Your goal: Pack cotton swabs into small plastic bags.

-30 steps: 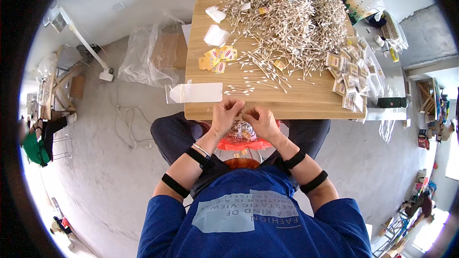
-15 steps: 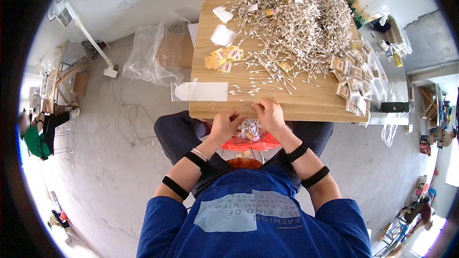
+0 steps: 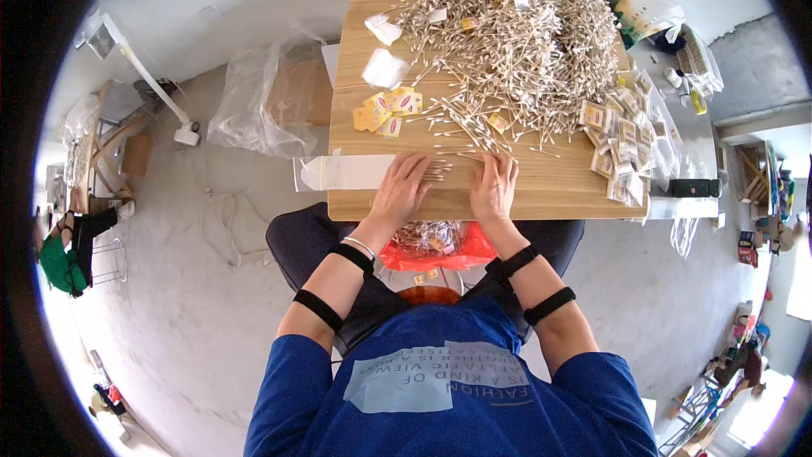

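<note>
My left hand (image 3: 401, 190) lies palm down at the table's near edge, fingers stretched out and apart. Its fingertips touch the left ends of a small row of cotton swabs (image 3: 438, 171), beside a white paper strip (image 3: 359, 172). To the right, my right hand (image 3: 494, 190) rests on the wood, its fingers open and reaching toward loose swabs at the front of a big swab heap (image 3: 524, 51). Whether its fingertips touch a swab is too small to tell. A red plastic bag (image 3: 479, 247) with more swabs hangs below the edge, between my legs.
Yellow printed cards (image 3: 389, 108) and white plastic pieces (image 3: 385, 68) lie at the table's left. Filled small packs (image 3: 624, 140) are piled at the right. A clear plastic sheet (image 3: 245, 114) and a cardboard box stand left of the table. Another person in green (image 3: 63, 262) sits far left.
Both hands have moved from over the red bag onto the tabletop, fingers spreading out. My left hand has come to the small swab row, my right to the heap's front edge.
</note>
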